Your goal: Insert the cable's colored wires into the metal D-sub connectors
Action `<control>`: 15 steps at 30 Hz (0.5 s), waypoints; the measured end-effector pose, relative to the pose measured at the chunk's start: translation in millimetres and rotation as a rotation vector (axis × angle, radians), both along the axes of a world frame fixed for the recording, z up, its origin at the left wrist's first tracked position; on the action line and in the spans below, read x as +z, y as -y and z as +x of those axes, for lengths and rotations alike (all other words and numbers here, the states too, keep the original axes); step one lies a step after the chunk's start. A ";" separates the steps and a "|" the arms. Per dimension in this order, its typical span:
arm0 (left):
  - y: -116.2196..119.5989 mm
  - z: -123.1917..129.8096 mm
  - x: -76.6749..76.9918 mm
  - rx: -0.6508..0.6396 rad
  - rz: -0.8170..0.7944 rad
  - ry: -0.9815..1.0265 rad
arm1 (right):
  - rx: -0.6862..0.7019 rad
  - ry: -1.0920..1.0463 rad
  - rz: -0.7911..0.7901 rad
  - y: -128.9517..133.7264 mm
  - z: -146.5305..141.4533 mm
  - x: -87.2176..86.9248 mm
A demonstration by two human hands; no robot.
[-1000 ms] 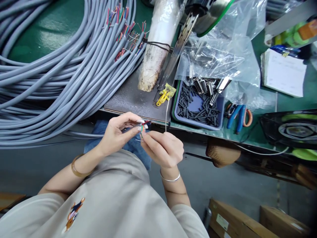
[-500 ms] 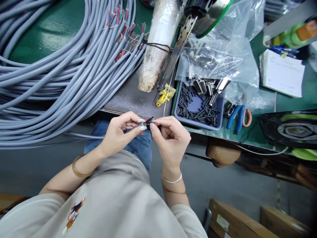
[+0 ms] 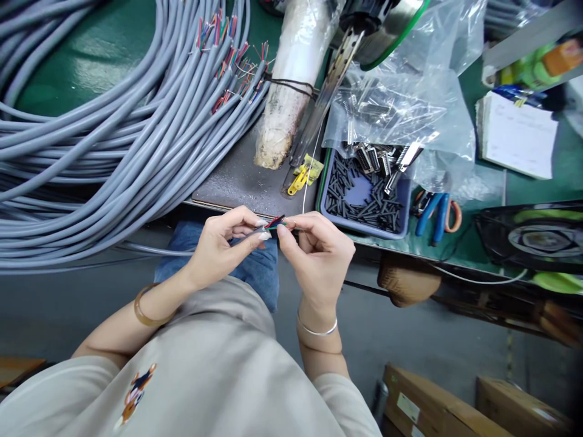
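The left hand point(image 3: 228, 243) is pinching a grey cable end point(image 3: 259, 230) between thumb and fingertips, while the right hand point(image 3: 319, 252) is closing its thumb and forefinger on the coloured wires point(image 3: 274, 222) that are fanning out of it in red, blue, green and black. These wires are hovering just off the front edge of the desk point(image 3: 59, 67), above the person's jeans point(image 3: 255, 273), and are bridging the small gap between the two hands. A thin pale strand point(image 3: 305, 197) is running from beside the right fingertips up over a dark board point(image 3: 246, 182) at that front edge, passing across some yellow pieces point(image 3: 299, 180). Coils of grey cable point(image 3: 113, 145) are covering much of the desk's left side, their stripped ends pointing toward its back edge. A wrapped roll point(image 3: 291, 79) is lying with its near end over the board. To the right, along the front edge, a blue tray point(image 3: 405, 232) is holding black sleeves point(image 3: 339, 200), with metal connectors point(image 3: 368, 158) gathering at its back rim under clear plastic point(image 3: 419, 97); pliers point(image 3: 439, 218) are resting just beside the tray's right edge
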State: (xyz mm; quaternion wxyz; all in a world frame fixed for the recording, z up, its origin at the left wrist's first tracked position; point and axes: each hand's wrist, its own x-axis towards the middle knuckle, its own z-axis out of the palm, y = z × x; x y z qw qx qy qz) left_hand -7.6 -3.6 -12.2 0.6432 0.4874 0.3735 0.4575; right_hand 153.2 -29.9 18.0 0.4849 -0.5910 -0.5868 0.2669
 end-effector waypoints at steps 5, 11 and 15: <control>-1.2 0.0 2.0 0.003 -0.018 0.019 | -0.008 0.021 -0.005 -1.2 -0.2 0.9; 0.3 -0.9 -2.9 0.000 0.032 -0.025 | 0.004 0.130 0.063 0.1 2.0 1.0; 1.6 -1.6 -5.6 -0.010 0.067 -0.058 | 0.011 0.168 0.067 0.4 2.6 2.4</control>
